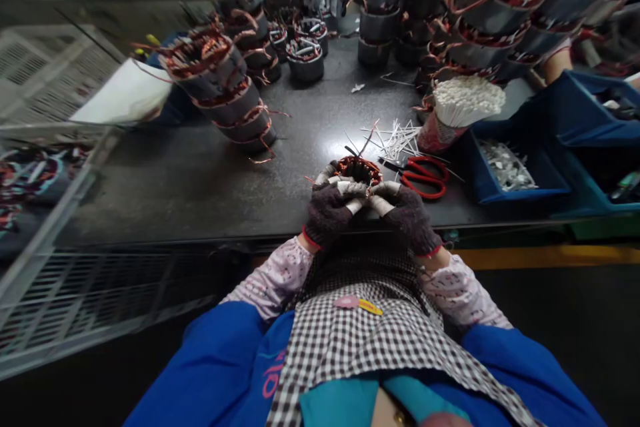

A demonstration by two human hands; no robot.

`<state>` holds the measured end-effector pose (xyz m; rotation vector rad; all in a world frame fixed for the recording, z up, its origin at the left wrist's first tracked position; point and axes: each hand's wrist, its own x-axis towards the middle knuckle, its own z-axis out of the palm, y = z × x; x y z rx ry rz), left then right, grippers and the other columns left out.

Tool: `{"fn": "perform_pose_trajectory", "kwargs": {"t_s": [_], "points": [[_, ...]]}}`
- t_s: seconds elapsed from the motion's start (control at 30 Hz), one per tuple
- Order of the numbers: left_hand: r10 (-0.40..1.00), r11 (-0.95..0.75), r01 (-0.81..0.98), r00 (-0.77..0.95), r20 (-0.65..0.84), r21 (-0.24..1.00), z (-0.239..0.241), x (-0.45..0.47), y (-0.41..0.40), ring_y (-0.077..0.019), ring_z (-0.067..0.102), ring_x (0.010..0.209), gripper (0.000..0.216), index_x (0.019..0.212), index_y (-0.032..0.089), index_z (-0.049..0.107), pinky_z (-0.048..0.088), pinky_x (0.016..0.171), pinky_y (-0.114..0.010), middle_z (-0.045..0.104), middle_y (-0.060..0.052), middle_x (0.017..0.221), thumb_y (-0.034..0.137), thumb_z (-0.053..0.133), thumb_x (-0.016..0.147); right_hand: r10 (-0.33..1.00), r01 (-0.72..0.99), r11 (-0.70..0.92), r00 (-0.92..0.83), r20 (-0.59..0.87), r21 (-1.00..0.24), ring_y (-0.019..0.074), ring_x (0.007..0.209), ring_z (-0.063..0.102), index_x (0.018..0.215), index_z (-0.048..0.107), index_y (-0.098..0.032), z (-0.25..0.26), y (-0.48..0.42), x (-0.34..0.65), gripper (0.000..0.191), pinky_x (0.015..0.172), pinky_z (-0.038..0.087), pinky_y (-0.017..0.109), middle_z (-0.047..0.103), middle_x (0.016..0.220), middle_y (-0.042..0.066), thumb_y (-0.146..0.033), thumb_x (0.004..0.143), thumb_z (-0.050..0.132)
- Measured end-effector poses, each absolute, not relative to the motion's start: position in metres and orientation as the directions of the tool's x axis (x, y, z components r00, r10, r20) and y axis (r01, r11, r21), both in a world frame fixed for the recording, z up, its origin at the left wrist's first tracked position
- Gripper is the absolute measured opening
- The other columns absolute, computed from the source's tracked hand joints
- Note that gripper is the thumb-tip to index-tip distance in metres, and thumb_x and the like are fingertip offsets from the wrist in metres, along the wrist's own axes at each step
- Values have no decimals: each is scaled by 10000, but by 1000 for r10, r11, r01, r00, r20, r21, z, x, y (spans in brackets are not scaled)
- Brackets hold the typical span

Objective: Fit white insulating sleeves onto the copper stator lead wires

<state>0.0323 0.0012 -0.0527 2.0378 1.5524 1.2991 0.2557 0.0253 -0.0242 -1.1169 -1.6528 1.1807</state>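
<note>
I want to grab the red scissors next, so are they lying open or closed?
Closed, as far as shows. The red scissors lie flat on the table, handles side by side, right of the stator that both hands hold; the blades are too dark to see clearly.

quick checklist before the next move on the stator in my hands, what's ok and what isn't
1. Left hand on the stator: ok, gloved fingers rest on its near rim.
2. Right hand on the stator: ok, at the near rim too.
3. Stator seated on the workbench: cannot tell, hands hide its base.
4. Red scissors in reach: ok, lying just right of the stator.
5. White sleeve strips at hand: ok, loose pile behind the scissors.
6. Winding ends tucked: cannot tell, too small.
</note>
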Motion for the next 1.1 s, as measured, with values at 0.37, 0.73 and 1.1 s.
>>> {"fn": "perform_pose_trajectory", "kwargs": {"t_s": [0.37, 0.73, 1.1], "points": [[877, -392, 636, 41, 479, 664, -48, 36, 4, -329, 956, 1207, 93, 1072, 328, 987, 559, 1550, -765, 1001, -27, 1132, 284, 905, 1064, 952, 282, 190, -286, 106, -940, 303, 974, 888, 1077, 915, -277, -38, 30, 255, 244, 957, 795, 496, 943, 1039, 69, -515, 1085, 862], [826, -485, 606, 81, 558, 630, -56, 32, 8, -339, 957, 1147, 121, 1097, 358, 979, 580, 1517, -769, 988, -20, 1071, 291, 882, 1071, 911, 593, 393, -356, 208, -703, 317, 885, 869, 1016, 895, -330, 1, 22, 262, 204, 842, 705, 457, 900, 939, 74, -491, 1141, 894], [808, -484, 661, 87, 583, 573, -54, 37, 5, -394, 947, 1407, 151, 1171, 349, 991, 461, 1588, -843, 1007, -66, 1414, 345, 863, 1090, 929, 114, 75, -369, 28, -991, 265, 747, 818, 978, 887, -309, 13, 9, 274, 352, 674, 725, 419, 876, 886, 45, -645, 1083, 882]]}}
